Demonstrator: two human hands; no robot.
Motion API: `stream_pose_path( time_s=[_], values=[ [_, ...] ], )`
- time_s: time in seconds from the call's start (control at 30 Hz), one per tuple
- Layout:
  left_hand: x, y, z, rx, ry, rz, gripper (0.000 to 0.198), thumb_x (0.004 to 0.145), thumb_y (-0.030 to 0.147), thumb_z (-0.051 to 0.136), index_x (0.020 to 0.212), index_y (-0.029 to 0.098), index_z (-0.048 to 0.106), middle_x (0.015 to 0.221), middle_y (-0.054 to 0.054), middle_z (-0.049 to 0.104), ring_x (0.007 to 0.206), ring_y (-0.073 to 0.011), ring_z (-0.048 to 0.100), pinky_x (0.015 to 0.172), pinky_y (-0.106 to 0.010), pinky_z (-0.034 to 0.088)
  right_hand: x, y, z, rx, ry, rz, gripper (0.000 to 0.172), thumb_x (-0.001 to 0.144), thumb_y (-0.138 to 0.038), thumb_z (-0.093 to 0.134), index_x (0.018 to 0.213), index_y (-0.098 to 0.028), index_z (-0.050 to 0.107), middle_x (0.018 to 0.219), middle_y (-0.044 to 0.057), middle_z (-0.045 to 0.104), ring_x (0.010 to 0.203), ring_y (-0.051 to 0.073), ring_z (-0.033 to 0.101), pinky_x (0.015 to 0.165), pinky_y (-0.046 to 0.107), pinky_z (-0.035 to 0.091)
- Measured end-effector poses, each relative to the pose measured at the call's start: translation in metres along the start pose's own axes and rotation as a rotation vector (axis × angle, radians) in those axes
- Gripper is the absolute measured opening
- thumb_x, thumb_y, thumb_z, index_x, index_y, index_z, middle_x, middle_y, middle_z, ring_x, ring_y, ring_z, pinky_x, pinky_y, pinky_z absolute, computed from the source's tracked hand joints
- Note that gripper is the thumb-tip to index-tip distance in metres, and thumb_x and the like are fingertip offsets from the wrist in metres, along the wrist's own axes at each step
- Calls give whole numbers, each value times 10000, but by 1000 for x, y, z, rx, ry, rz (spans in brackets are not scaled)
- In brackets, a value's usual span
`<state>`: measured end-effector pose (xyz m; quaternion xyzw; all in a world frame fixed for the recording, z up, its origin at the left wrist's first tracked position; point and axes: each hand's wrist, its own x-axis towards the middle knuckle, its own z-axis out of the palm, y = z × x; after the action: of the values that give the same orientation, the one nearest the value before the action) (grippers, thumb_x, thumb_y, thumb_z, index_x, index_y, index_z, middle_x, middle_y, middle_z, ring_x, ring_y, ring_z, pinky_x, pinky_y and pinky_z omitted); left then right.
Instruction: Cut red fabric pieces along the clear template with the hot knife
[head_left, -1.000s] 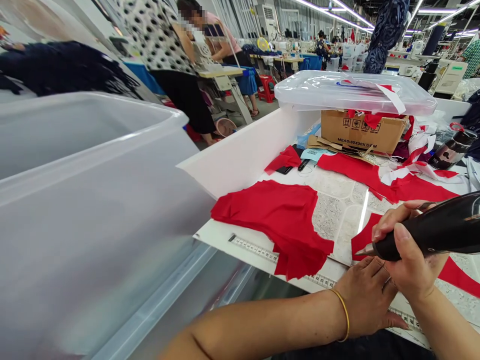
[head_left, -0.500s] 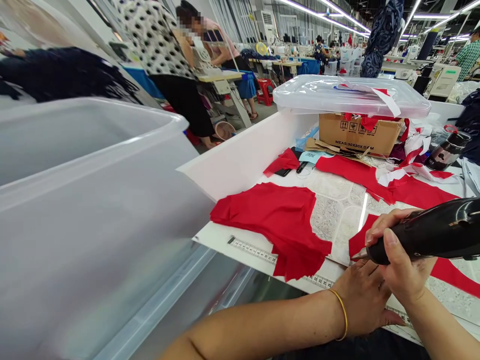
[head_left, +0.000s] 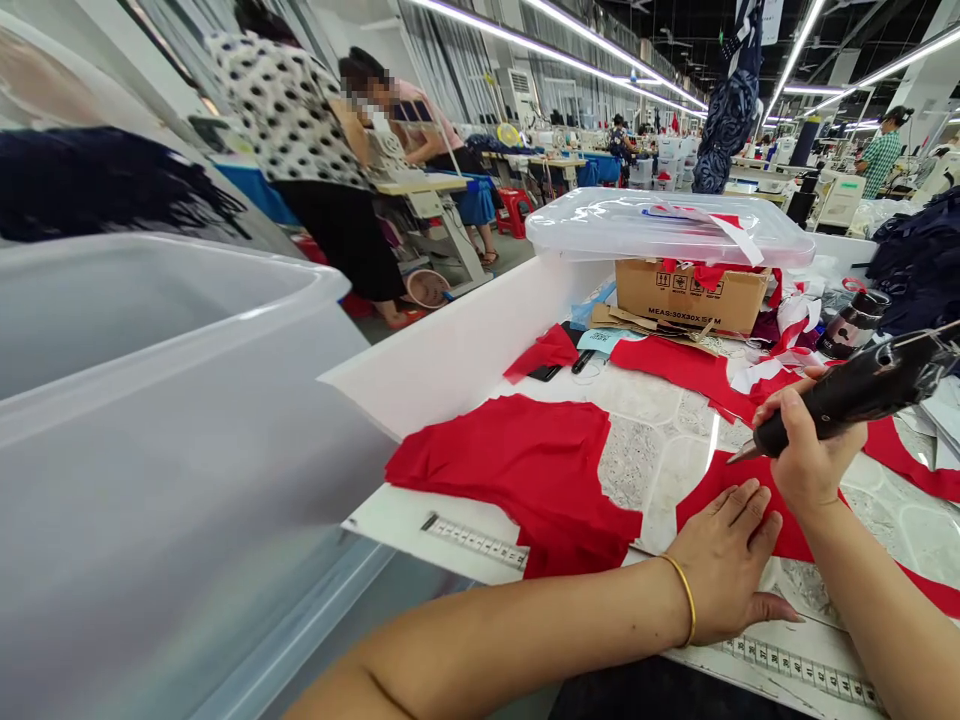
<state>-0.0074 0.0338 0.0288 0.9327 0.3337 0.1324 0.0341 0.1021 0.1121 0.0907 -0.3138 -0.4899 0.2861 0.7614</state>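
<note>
And we're at a long white worktop with a mottled stone pattern, out on a busy sewing floor under strip lights! The right hand has its grip clamped around a black corded handheld tool, with the pointed metal tip right at the top edge of a red fabric piece. (Touching or just above it? Can't tell from here!) The left hand, gold bangle on the wrist, lies open with fingers spread, flat on that same red piece near its lower edge.

Across the surface, a bigger red fabric panel sits to the left, with a clear stretch of patterned top between it and the hands. A measuring tape is laid along the near edge, and a second stretch shows beyond the panel. A large clear plastic bin crowds the left edge, overlapping the corner of the worktop. At the far side, a cardboard box carries a clear plastic lid, with red scraps around it. Behind the raised white board, a co-worker in a polka-dot top stands at a sewing table.
</note>
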Motion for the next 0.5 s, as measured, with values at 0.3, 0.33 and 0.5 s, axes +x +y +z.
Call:
stream_pose_path(
  time_s=[0.3, 0.33, 0.5],
  values=[
    [-2, -2, 6, -36, -19, -11, 916, 976, 765, 349, 1511, 25, 420, 1588, -230, 418, 1525, -318, 325, 1251, -425, 293, 7, 19, 13, -34, 31, 6, 319, 777, -350, 757, 1007, -223, 577, 602, -90, 587, 443, 126, 604, 479, 276, 531],
    [-3, -2, 6, -30, -18, -5, 919, 974, 765, 358, 1510, 21, 418, 1586, -229, 421, 1523, -317, 330, 1251, -417, 293, 6, 19, 13, -36, 35, 2, 315, 781, -349, 753, 1011, -223, 579, 600, -90, 586, 445, 127, 608, 477, 273, 530],
    [-3, -2, 4, -30, 15, -4, 915, 970, 771, 361, 1509, 34, 416, 1571, -233, 440, 1514, -313, 351, 1240, -419, 309, 4, 19, 14, -36, 33, -11, 283, 788, -327, 735, 997, -225, 572, 592, -88, 587, 445, 133, 617, 464, 266, 531]
  ],
)
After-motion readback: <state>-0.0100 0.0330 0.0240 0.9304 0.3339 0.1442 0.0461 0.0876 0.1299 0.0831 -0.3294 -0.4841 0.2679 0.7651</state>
